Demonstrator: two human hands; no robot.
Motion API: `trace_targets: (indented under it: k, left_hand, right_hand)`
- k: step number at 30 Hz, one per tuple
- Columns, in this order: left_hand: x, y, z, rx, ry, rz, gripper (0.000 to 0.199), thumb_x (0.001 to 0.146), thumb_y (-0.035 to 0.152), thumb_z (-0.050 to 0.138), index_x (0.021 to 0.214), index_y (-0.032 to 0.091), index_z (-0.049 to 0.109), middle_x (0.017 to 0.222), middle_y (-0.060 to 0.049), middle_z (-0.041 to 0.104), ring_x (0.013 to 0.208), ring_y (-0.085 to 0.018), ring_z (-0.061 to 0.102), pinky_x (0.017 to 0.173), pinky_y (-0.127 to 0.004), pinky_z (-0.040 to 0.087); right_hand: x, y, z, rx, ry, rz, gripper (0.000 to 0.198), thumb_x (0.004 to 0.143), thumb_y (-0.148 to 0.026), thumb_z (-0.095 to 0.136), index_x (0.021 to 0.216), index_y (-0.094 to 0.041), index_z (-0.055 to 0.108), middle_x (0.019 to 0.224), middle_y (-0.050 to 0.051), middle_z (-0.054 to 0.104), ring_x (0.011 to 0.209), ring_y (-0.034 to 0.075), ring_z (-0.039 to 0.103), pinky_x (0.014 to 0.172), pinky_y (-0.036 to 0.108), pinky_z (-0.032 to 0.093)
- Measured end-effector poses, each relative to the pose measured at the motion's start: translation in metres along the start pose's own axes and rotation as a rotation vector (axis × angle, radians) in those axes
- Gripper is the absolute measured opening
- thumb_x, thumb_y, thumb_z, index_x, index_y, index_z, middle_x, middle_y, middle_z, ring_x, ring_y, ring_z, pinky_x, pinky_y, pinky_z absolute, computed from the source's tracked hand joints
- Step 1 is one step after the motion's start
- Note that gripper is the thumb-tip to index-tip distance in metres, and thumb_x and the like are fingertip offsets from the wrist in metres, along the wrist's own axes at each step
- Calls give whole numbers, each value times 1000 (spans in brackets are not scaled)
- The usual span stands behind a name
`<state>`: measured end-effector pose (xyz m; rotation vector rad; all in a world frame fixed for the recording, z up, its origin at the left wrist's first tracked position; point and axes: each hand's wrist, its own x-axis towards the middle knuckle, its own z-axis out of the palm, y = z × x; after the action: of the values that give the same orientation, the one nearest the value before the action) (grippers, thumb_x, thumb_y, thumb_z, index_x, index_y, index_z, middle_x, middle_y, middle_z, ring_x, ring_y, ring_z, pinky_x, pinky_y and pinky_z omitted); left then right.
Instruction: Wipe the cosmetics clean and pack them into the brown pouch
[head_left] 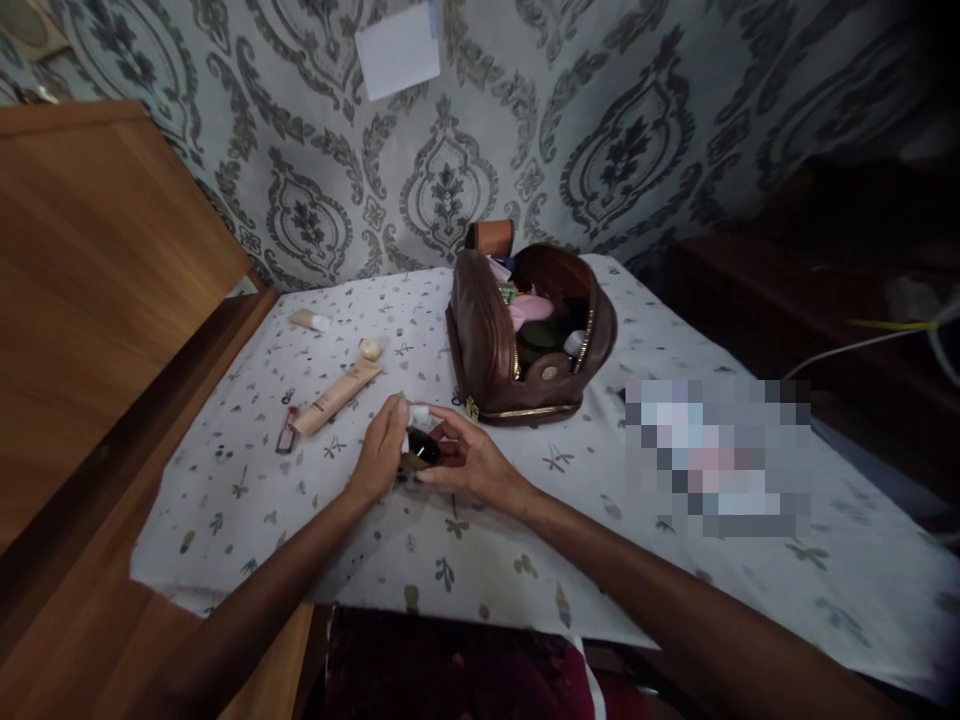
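Note:
Between my hands, above the near middle of the table, is a small bottle with a shiny black cap (425, 447). My left hand (381, 450) is closed on its left side, along with a piece of white, tissue-like material (418, 412). The fingers of my right hand (476, 465) curl round the bottle from the right. Its lower part is partly hidden by fingers. Just beyond them stands an open brown toiletry bag (480, 330) with a gold zip, holding several items. To the left lie a beige squeeze tube (337, 398) and a small pink bottle (286, 430).
A small round cream-coloured jar (370, 348) and a smaller tube with a white cap (309, 320) lie farther back on the patterned tablecloth (240, 400). On the right is a pixelated, unreadable patch. A wooden panel (112, 230) borders the left, a patterned wall the back.

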<state>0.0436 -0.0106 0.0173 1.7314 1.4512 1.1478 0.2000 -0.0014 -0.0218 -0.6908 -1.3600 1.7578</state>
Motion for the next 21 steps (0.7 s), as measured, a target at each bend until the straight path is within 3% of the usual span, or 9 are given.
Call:
trace_targets:
  k: [4,7,9,14,21]
  left_hand:
    - [-6,0,1,-41,-67,48,44,98,56,28,95,20,53,82,-1,54,78,-17,51,74,-29,42]
    - [-10,-1,-1,-9,-130,80,39,95,50,40,119,19,48,97,-3,58,87,-18,54,79,-29,44]
    - [-11,0,-2,18,-163,72,40,94,44,46,124,19,45,99,-3,58,87,-18,55,80,-29,44]
    - [-9,7,-1,41,-163,47,28,95,42,42,109,19,51,85,0,58,77,-17,55,73,-29,45]
    - [9,28,6,10,-94,30,43,97,53,36,102,19,61,81,-2,64,78,-20,60,74,-32,49]
  right_hand:
    - [0,-5,1,147,47,40,80,60,-38,87,130,-30,50,98,-1,52,82,14,60,74,32,55]
    - [0,-7,0,119,92,12,74,65,-39,84,130,-27,51,98,0,56,85,15,62,85,34,53]
    - [0,-8,0,66,106,-16,73,65,-41,83,129,-26,53,96,0,57,82,15,61,81,33,54]
    - [-4,-16,-2,-322,121,-130,53,74,-41,78,119,-22,59,90,1,64,79,16,61,72,30,51]
    - [-20,-49,-7,-846,163,-320,43,82,-43,73,115,-20,57,91,4,68,75,18,65,67,29,51]
